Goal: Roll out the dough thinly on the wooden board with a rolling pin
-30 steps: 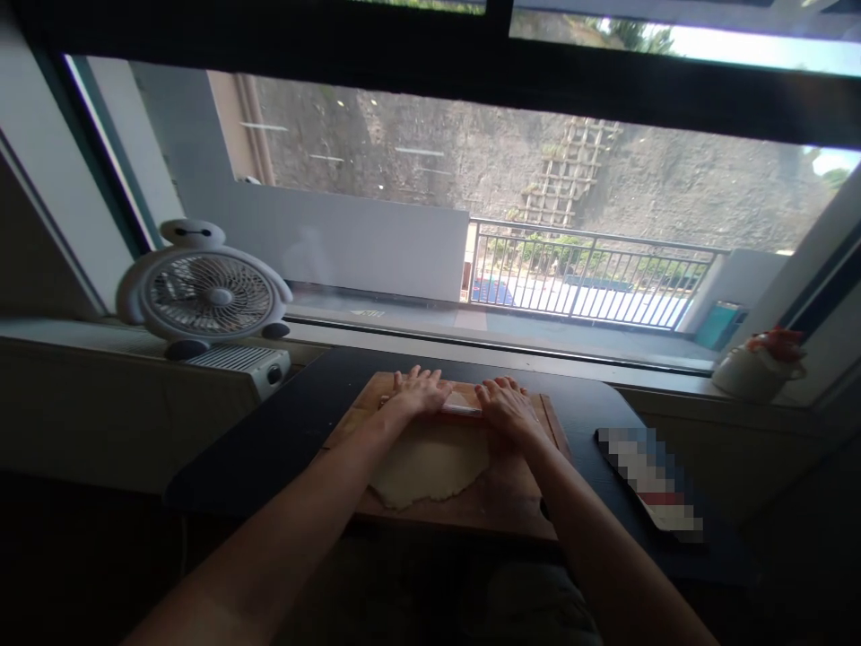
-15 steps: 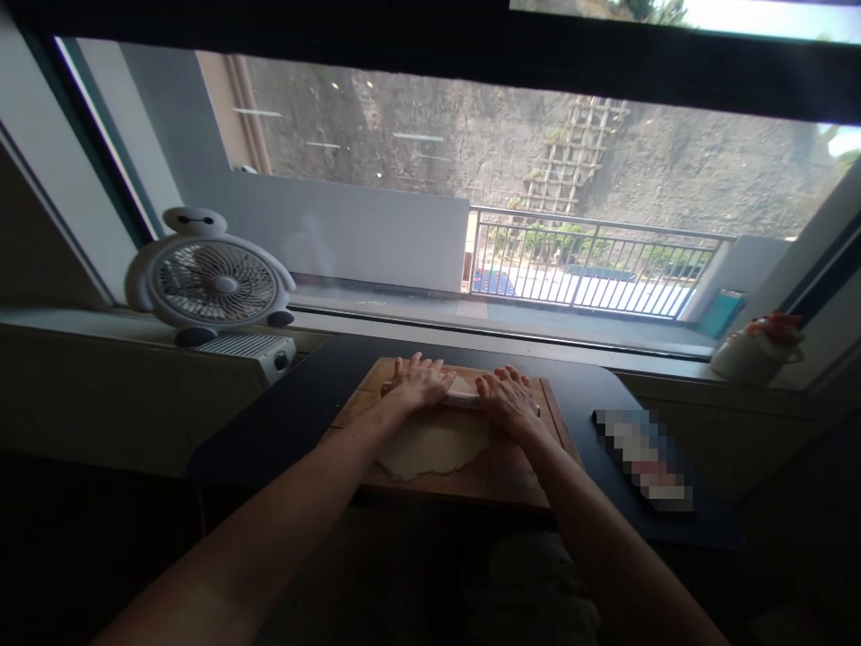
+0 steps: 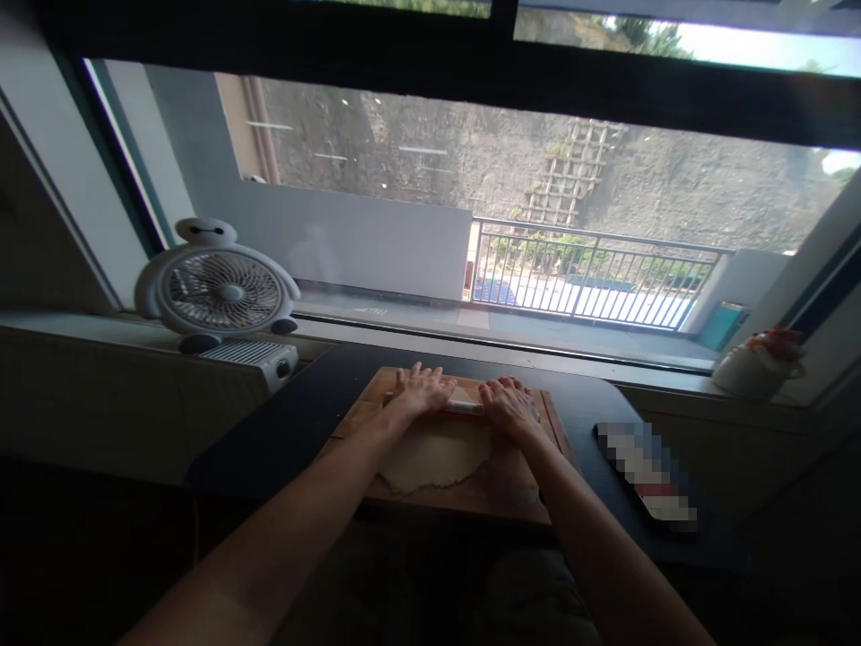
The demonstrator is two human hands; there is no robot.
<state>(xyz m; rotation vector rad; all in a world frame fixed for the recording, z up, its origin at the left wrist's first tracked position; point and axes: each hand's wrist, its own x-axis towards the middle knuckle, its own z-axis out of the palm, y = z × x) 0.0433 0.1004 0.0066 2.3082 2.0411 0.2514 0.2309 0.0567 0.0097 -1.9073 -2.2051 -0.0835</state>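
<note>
Rolling pin (image 3: 465,407) — half-hidden under hands (image 3: 426,392)

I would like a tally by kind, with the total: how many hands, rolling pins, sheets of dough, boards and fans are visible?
Left hand and right hand: 2
Rolling pin: 1
Dough: 1
Board: 1
Fan: 1
Total: 6
</note>
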